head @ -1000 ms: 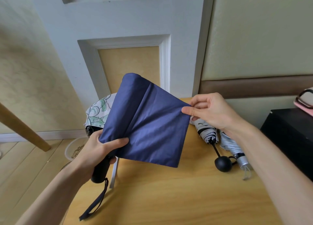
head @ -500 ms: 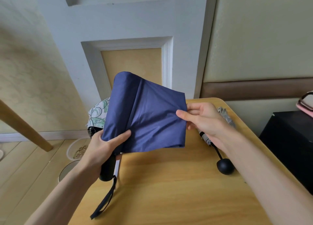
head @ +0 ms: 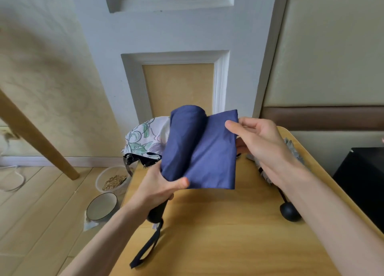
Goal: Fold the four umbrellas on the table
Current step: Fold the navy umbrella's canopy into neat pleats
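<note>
left hand (head: 160, 184) grips the half-rolled navy umbrella (head: 187, 142), and right hand (head: 259, 138) pinches its loose flap. the floral umbrella (head: 145, 138) behind looks unfolded.

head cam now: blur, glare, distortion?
Head view: fisheye bending, the white panelled door edges lean and bow; picture's left edge smeared; light soft and even, no glare; navy blue fabric umbrella, left hand and right hand fairly sharp; faint shadow on the light wooden table.

Both bare forearms reach in from the near side. The left hand (head: 160, 187) grips the navy umbrella (head: 199, 149), thumb across it. The right hand (head: 259, 142), farther right, apparently pinches its fabric edge.
</note>
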Tool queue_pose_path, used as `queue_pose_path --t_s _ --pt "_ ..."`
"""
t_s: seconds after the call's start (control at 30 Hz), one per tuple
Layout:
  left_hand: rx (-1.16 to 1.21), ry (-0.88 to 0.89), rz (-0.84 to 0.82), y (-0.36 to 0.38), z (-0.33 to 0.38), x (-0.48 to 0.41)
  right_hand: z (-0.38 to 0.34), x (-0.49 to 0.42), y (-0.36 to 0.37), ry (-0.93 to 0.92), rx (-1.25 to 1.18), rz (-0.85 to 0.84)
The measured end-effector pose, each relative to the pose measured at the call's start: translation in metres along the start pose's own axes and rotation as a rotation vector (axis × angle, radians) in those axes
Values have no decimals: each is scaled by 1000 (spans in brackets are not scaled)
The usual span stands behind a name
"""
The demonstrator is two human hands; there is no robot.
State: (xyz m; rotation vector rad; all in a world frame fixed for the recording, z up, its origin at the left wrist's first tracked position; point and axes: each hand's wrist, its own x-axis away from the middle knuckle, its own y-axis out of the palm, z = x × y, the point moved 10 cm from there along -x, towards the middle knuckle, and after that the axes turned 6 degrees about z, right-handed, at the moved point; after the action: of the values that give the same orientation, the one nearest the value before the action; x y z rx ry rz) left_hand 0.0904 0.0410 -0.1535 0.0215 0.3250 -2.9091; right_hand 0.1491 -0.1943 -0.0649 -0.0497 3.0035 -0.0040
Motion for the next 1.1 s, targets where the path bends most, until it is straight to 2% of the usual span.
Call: queue_pose_path --t_s 0.13,0.2,0.27,0.37,0.47,0.53,0.63,0.73,0.8,0.87,0.93,1.03,1.1 --pt "-84 96 -269 26 13 10 -33 -8 31 61 75 -48" --pt "-199 126 -268 34 15 18 -38 -14 56 114 128 -86" --pt "-211 89 -200 36 18 25 -39 -19 80 131 203 -102" --pt "-62 6 -145 33 18 28 -36 -29 106 110 379 -131" --pt "65 -66 -156 23 17 28 -37 -30 127 82 358 -291" --pt "162 -108 -174 20 17 29 -50 -29 124 -13 302 -306" --pt "305 -194 -172 11 12 28 -73 -34 96 -247 270 -196" --pt "402 -268 -211 7 3 28 -88 -39 73 -493 540 -100" --pt "500 -269 -221 9 6 30 -78 -44 62 -408 625 -153" --pt "545 -212 -228 8 15 29 -57 -45 58 -172 511 -284" --pt "398 -112 -280 9 26 32 -46 -44 62 -97 495 -347" --pt "60 -32 -283 13 27 35 -49 -46 68 -118 553 -307" --pt "33 -19 -272 18 28 36 -49 -47 70 -96 600 -269"
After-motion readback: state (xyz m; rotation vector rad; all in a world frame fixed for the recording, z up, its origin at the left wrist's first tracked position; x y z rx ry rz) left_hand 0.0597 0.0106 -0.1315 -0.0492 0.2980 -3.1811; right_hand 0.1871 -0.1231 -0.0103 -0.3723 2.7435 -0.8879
